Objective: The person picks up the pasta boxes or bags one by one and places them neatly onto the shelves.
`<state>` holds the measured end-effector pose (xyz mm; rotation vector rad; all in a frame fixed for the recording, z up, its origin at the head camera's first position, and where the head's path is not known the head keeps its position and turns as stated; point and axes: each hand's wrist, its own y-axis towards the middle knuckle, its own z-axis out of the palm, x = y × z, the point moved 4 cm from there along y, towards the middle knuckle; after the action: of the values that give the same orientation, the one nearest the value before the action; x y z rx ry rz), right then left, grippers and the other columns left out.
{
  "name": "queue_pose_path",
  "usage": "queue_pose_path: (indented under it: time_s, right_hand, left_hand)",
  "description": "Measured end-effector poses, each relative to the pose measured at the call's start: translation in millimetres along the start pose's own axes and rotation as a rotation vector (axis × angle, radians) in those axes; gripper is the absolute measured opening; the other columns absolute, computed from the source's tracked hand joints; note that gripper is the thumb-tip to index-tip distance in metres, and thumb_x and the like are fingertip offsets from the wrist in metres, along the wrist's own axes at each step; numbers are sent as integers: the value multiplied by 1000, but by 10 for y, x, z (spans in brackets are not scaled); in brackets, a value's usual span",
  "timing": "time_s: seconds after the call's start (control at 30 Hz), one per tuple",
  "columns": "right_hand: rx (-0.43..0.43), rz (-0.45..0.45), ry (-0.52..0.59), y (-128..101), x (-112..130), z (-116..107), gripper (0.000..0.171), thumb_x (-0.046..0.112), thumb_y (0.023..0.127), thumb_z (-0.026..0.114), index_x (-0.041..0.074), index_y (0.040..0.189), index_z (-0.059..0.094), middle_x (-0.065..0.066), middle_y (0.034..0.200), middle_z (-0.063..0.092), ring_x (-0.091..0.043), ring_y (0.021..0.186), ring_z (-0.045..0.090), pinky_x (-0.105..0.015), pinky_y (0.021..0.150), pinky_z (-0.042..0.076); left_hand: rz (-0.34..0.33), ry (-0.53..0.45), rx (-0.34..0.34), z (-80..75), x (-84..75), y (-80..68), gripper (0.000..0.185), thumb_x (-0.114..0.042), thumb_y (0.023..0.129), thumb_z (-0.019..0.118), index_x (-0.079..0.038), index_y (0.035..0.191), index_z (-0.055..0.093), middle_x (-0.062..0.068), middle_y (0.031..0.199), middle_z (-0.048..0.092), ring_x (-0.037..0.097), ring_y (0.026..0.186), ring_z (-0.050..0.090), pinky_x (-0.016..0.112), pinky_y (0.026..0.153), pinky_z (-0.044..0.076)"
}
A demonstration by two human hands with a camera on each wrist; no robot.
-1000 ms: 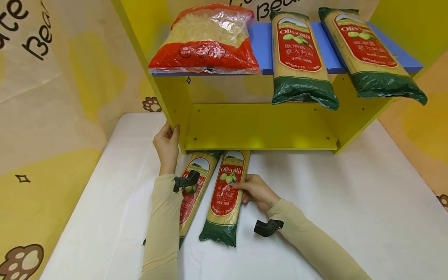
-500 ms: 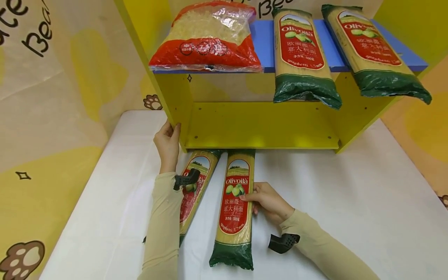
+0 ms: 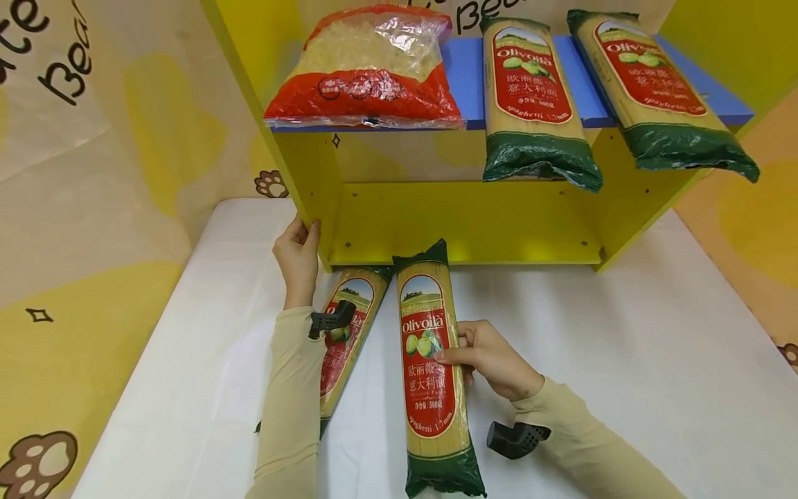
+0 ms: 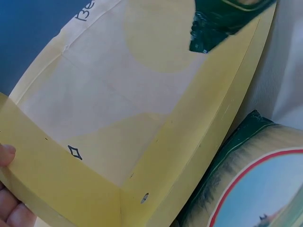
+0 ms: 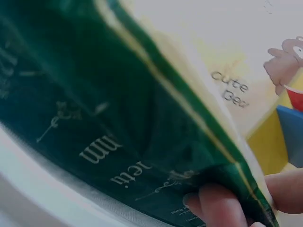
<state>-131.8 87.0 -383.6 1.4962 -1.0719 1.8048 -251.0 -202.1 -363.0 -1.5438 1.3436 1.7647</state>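
Where the spaghetti packet [image 3: 433, 367] lay flat a second ago with its top tucked under the yellow shelf unit [image 3: 461, 222], it now stands drawn clear and tilted up off the white table [image 3: 623, 360], its upper green end in front of the unit's lower edge. Right hand [image 3: 495, 360]: fingers and thumb curled round the packet's right edge at mid-length, gripping it; the right wrist view shows fingertips [image 5: 213, 203] pressed into the dark green back of the wrapper. Left hand [image 3: 298, 260]: unchanged in place, fingers wrapped on the front lower corner of the unit's left side panel, holding it. Second spaghetti packet [image 3: 349, 333]: flat on the table, top end at the unit's lower edge, partly under the left forearm. Blue upper shelf [image 3: 467, 76]: one red-and-clear bag of short pasta [image 3: 368, 69], two spaghetti packets overhanging the front. Judgement: the held packet is freed and lifted, ready to be carried toward a shelf.
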Motion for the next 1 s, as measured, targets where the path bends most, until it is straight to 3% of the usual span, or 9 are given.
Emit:
queue_pose_path:
  time_s: [0.2, 0.57, 0.8, 1.0]
  right_hand:
    - [-78, 15, 18, 90, 62, -203, 35, 4, 86, 62, -19, 110, 51, -6, 80, 70, -10, 61, 62, -19, 44, 41]
    - [-224, 62, 112, 388, 54, -609, 37, 9, 89, 58, -17, 115, 52, 0, 81, 69, -8, 60, 54, -20, 48, 37]
    - [-257, 76, 70, 614, 20, -740, 46, 11, 90, 59, -16, 124, 47, -3, 92, 65, -14, 83, 62, -27, 74, 52]
    - [-259, 83, 55, 765, 125, -800, 46, 14, 90, 59, -15, 124, 50, -3, 91, 66, -16, 80, 64, -28, 73, 53]
  left_hand:
    - [-3, 5, 5, 6, -4, 8, 32, -8, 92, 60, -1, 123, 62, 18, 109, 66, 23, 98, 65, 25, 84, 52]
    - [-13, 51, 24, 24, 11, -34, 31, -11, 93, 59, -2, 123, 63, 17, 108, 67, 25, 96, 66, 29, 83, 53]
    - [0, 59, 13, 10, 3, -50, 29, -9, 93, 59, 0, 119, 65, 18, 107, 67, 26, 96, 66, 31, 82, 53]
    - [30, 57, -2, -17, -19, -24, 29, -7, 93, 59, 1, 120, 64, 19, 107, 66, 27, 96, 66, 31, 82, 53]
